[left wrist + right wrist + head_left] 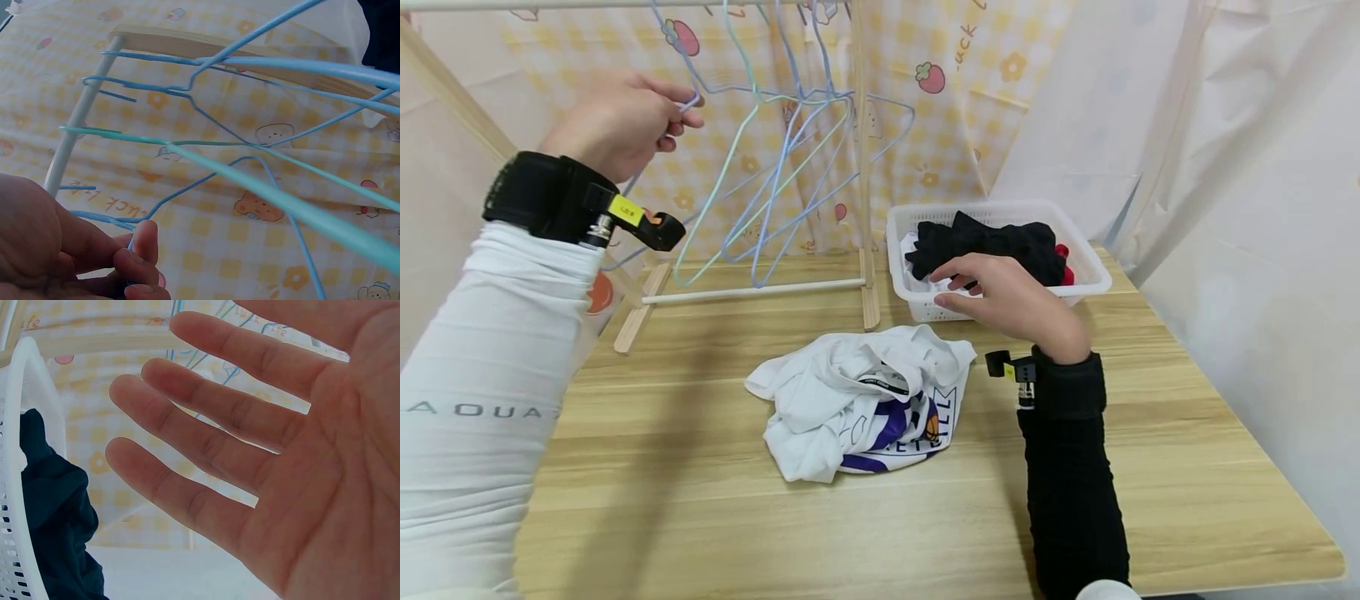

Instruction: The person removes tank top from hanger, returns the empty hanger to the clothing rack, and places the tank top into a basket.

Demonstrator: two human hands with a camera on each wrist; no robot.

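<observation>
My left hand [625, 125], raised at the rack's left side, pinches a blue clothes hanger [103, 217] close to its neck. Thumb and fingertips meet on the wire in the left wrist view; the palm covers part of the hanger. My right hand [1000, 292] hovers at the near side of a white basket [1093, 279], and its fingers look spread and relaxed in the right wrist view, with nothing in them. A crumpled white shirt [816, 375] with purple print lies on the table [700, 517] between the hands.
More blue hangers and a mint-green hanger [722, 179] hang from the rack's rail [78, 119]. The rack's wooden foot [870, 308] stands behind the shirt. Black clothing [977, 242] and something red [1067, 271] fill the basket. A patterned curtain [970, 92] hangs behind.
</observation>
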